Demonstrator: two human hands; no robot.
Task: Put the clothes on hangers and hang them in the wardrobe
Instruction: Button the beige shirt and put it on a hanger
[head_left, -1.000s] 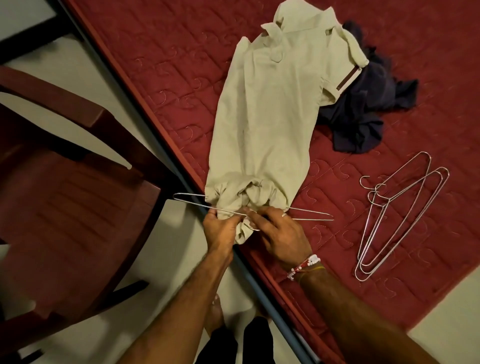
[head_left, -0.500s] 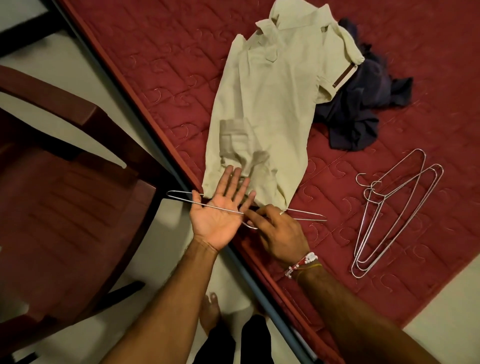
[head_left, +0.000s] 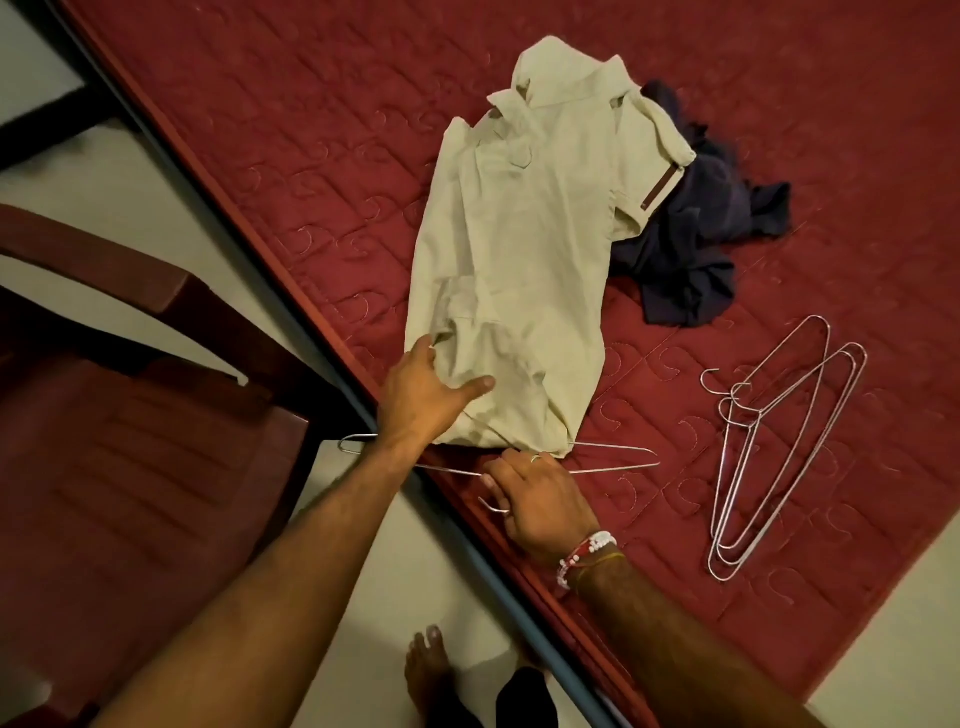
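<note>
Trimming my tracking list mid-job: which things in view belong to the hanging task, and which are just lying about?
In the job:
beige shirt, gripped by the left hand
wire hanger at its hem, held by the right hand
dark blue garment
spare hangers

Just lying about:
red chair
mattress

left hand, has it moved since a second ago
Yes. The left hand went from the wire hanger at the mattress edge forward onto the beige shirt.

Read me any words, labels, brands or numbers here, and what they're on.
No readable text anywhere.
The beige shirt shows no legible label or print.
The curls stitched into the red mattress are quilting, not letters.
The wire hangers carry no visible marks.
</note>
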